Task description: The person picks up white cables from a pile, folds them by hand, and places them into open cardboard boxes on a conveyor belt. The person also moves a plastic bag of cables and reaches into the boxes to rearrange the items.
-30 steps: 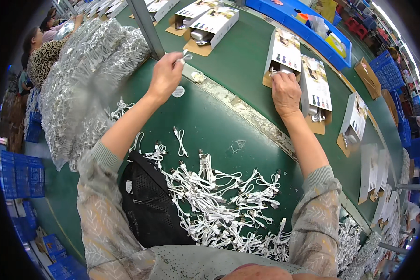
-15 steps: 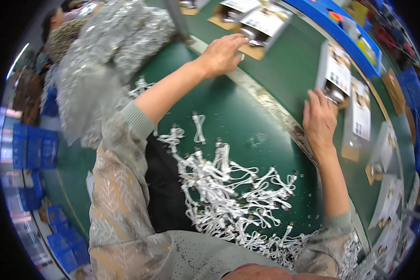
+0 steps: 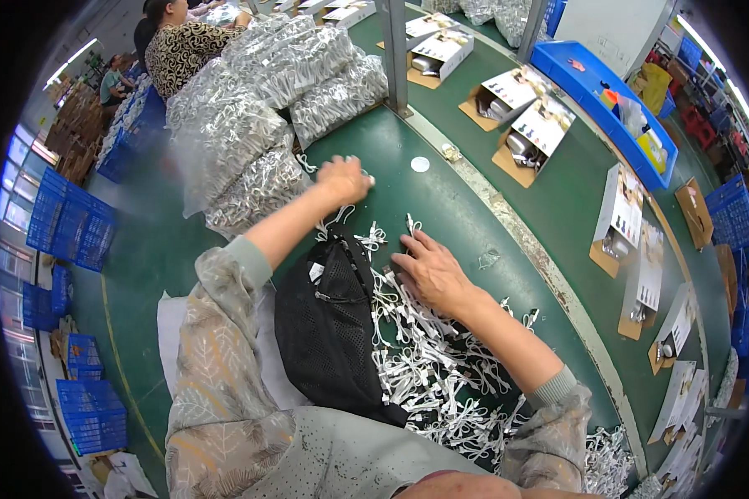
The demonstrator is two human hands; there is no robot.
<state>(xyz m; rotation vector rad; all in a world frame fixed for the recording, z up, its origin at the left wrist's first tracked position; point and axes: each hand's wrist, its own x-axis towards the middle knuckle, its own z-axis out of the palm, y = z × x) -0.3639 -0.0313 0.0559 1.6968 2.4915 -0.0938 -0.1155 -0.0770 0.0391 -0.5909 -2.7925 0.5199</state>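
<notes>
Above the green bench, near the foot of the bagged cables, my left hand [image 3: 344,180] is held with loosely bent fingers and nothing visible in it. Just below it, a looped white cable [image 3: 341,214] lies by the top of a black mesh bag [image 3: 320,324]. My right hand [image 3: 434,276] reaches over the far end of a heap of bundled white cables [image 3: 441,358], fingers spread and pointing away from me. One white cable [image 3: 413,223] lies at its fingertips; the undersides of the fingers are hidden.
Clear plastic bags of cables [image 3: 258,116] are piled at the far left. Beyond a worn metal rail [image 3: 524,229], open boxes [image 3: 541,133] with silver items line the bench. A blue tray [image 3: 595,96] stands behind them. Other people [image 3: 183,58] sit at the far left.
Both hands have left the boxes and come back over the cables. The view has shifted, showing more of the bags and the black bag.
</notes>
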